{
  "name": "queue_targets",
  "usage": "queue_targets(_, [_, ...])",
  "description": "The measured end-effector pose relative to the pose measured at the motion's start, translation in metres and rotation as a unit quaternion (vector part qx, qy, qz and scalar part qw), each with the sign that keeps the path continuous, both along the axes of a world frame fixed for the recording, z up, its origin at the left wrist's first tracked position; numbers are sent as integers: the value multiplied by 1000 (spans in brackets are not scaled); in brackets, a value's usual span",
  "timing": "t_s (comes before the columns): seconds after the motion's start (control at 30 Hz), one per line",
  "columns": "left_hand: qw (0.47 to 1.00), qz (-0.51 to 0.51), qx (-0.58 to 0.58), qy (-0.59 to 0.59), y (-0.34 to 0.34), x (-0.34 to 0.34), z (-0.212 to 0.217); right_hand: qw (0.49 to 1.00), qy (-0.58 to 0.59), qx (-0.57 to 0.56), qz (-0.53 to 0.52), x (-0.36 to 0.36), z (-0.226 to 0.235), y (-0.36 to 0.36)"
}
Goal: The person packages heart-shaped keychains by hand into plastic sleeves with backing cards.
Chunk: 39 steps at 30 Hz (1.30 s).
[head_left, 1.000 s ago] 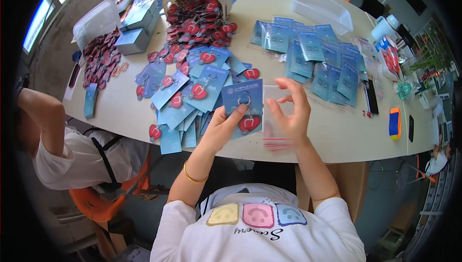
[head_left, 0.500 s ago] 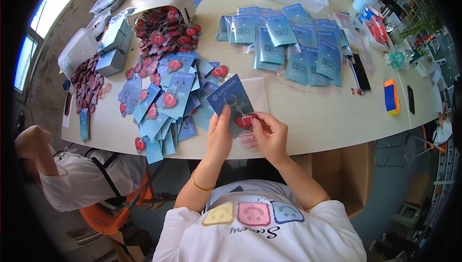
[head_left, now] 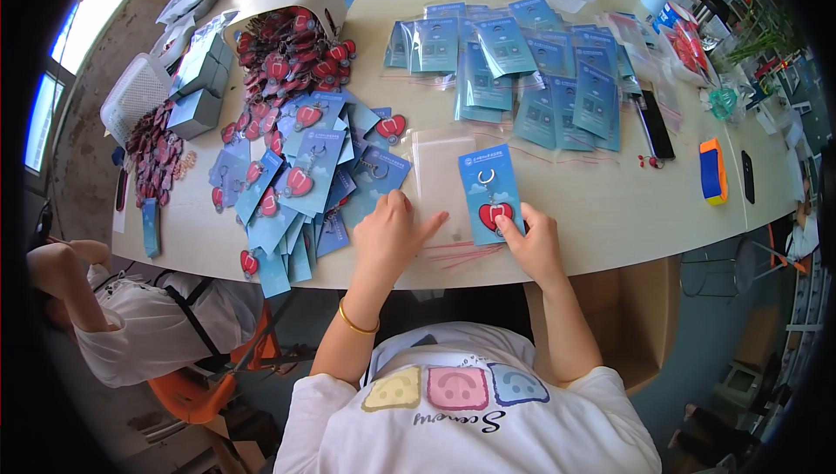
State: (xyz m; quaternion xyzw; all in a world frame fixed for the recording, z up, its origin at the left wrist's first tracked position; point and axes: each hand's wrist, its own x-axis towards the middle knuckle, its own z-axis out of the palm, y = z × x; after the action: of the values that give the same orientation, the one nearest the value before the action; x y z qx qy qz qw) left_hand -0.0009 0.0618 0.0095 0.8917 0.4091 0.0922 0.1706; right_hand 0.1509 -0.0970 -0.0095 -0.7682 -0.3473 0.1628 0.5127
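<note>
Blue cardboard backing cards with red heart-shaped keyrings lie in a loose heap (head_left: 300, 187) well to the left of the clear plastic sleeve (head_left: 442, 182), which lies flat on the pale tabletop (head_left: 610, 213) and serves here as the landmark. Beyond that heap, a tipped white basket (head_left: 292, 0) spills more red hearts.

The left hand (head_left: 387, 235) rests at the sleeve's near left corner, fingers spread and pressing down on the film, holding nothing. Thin red strips (head_left: 461, 254) lie at the sleeve's near edge, between the two hands.

Just right of the sleeve, the right hand (head_left: 533, 243) pinches the lower edge of a single blue card carrying a metal ring and a red heart charm (head_left: 490, 194); the fingers are narrow, closed on the card, which overlaps the sleeve's right edge.

Far right of the sleeve, finished bagged blue cards (head_left: 522, 65) lie in overlapping rows, with a black phone (head_left: 655, 124) and an orange-and-blue block (head_left: 711, 171) beyond them.

The risks, as I judge them: the film is slick and light, so if the left hand's pressure slackens the sleeve may slide or crease. The heart hangs loosely on its ring and could catch on the sleeve's mouth, bending the card. The loose heap sits close to the left wrist and could be nudged off the table's near edge.
</note>
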Motion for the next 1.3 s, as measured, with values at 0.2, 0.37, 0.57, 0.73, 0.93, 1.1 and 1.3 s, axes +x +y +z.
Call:
queue_targets(0.2, [983, -9, -179, -46, 15, 9, -7, 998, -36, -57, 15, 1, 0, 4])
queue_targets(0.37, [980, -34, -160, -109, 18, -5, -6, 999, -1, -30, 27, 8, -10, 1])
queue_targets(0.57, [786, 47, -402, -467, 31, -28, 11, 948, 276, 155, -30, 1, 4, -14])
queue_targets(0.73, [575, 81, -570, -581, 44, -27, 16, 942, 313, 3, 123, -32, 18, -34])
queue_targets(0.93, [486, 131, -616, -606, 27, -15, 21, 925, 336, 116, 135, -68, 9, -6])
queue_targets(1.1, [499, 79, -612, -608, 26, -12, 21, 934, 312, 117, 128, -73, 9, 12])
queue_targets(1.3, [591, 94, -536, -595, 21, -18, 25, 949, 251, 102, 160, -61, 14, 16])
